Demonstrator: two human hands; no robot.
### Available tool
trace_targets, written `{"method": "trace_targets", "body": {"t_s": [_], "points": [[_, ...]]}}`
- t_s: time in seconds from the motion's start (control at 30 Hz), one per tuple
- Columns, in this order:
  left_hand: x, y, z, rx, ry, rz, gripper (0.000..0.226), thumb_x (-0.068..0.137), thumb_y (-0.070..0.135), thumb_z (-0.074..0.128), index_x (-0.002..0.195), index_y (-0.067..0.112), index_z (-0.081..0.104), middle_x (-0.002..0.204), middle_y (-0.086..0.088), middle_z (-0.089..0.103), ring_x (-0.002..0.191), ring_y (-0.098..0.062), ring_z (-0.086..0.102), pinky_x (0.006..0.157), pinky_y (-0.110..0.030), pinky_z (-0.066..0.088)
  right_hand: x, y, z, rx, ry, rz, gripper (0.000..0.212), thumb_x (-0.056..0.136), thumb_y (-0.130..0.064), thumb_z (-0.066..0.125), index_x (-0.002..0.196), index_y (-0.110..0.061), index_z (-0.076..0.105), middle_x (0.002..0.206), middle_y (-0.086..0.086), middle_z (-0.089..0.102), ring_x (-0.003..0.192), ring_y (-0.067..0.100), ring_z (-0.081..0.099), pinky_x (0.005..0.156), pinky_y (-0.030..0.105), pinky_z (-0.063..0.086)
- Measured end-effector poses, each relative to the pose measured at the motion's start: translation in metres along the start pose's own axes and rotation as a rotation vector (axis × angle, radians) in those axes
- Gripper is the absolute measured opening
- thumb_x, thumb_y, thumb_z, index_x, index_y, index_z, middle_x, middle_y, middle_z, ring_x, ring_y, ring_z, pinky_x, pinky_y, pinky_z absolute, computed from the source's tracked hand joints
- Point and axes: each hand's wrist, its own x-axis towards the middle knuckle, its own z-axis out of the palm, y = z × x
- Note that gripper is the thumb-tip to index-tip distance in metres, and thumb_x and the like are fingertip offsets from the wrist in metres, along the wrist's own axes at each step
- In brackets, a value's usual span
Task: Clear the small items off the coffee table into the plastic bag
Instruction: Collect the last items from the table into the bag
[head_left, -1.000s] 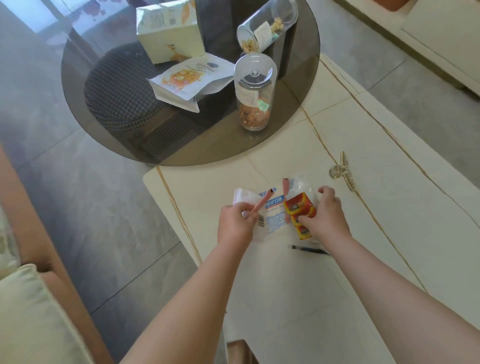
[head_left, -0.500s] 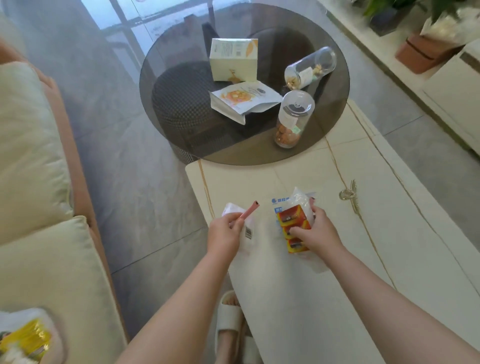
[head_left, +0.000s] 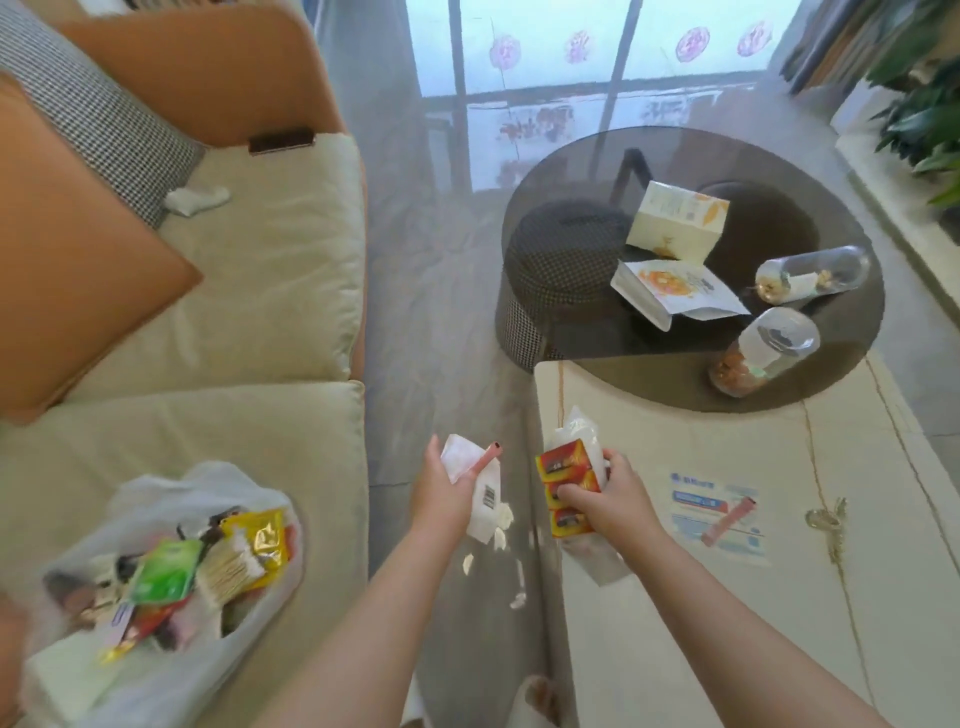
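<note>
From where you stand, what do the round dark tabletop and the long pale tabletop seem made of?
Round dark tabletop: likely smoked glass, glossy; the checked stool beneath shows through it. Long pale tabletop: looks like polished stone or a stone-look slab, with thin gold veins.

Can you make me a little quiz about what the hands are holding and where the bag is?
1. True or false: the plastic bag sits on the sofa.
2. Which hand holds the red and yellow packet? A left, B right.
3. Fill in: the gold hair clip lies on the ____ table.

Key: 1 true. 2 B, the right hand; the left hand holds a white packet and a pink stick. 3 coffee.
</note>
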Motion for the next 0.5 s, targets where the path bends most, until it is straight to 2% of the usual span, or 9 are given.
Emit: {"method": "trace_targets", "body": {"t_s": [0.13,0.23,0.3,0.4,0.5], "points": [[0.017,-0.023,-0.065,-0.045,0.093,-0.028,0.088,0.082,0.047,0.07,0.15,0.019,0.021,0.149,-0.003,0.039,0.13,-0.025,0.047,0.097,-0.028,0.041,-0.007,-0.044,0.058,-0.036,-0.097,-0.037,0.069,0.068,-0.03,0.077,0.127,-0.025,0.042,0.115,0.004,0.055,0.1,0.021,0.06,0.089,0.042,0.054],[0.03,-0.044,-0.115,-0.036,0.155,-0.047,0.078,0.087,0.033,0.067,0.149,0.014,0.023,0.145,-0.008,0.044,0.125,-0.029,0.05,0.1,-0.042,0.047,-0.017,-0.077,0.105,-0.059,-0.153,-0.08,0.067,0.068,-0.033,0.077,0.124,-0.029,0.042,0.115,0.0,0.053,0.098,0.017,0.059,0.082,0.033,0.054],[0.037,-0.06,-0.148,-0.027,0.183,-0.066,0.071,0.092,0.022,0.06,0.15,0.012,0.021,0.148,-0.011,0.04,0.131,-0.029,0.045,0.104,-0.042,0.043,-0.025,-0.099,0.137,-0.063,-0.196,-0.115,0.062,0.07,-0.03,0.078,0.12,-0.03,0.042,0.112,-0.001,0.053,0.096,0.015,0.06,0.076,0.029,0.054],[0.047,-0.086,-0.193,-0.075,0.228,-0.108,0.069,0.089,0.03,0.062,0.146,0.015,0.026,0.148,-0.009,0.041,0.13,-0.03,0.045,0.104,-0.041,0.043,-0.038,-0.129,0.181,-0.061,-0.267,-0.148,0.057,0.07,-0.024,0.078,0.117,-0.025,0.045,0.107,0.0,0.058,0.095,0.016,0.063,0.082,0.036,0.058],[0.048,-0.108,-0.233,-0.133,0.264,-0.156,0.071,0.089,0.032,0.064,0.146,0.016,0.025,0.146,-0.009,0.042,0.131,-0.028,0.044,0.099,-0.034,0.041,-0.051,-0.153,0.224,-0.092,-0.339,-0.164,0.051,0.072,-0.021,0.077,0.11,-0.025,0.044,0.103,0.0,0.061,0.093,0.016,0.065,0.083,0.038,0.058]]}}
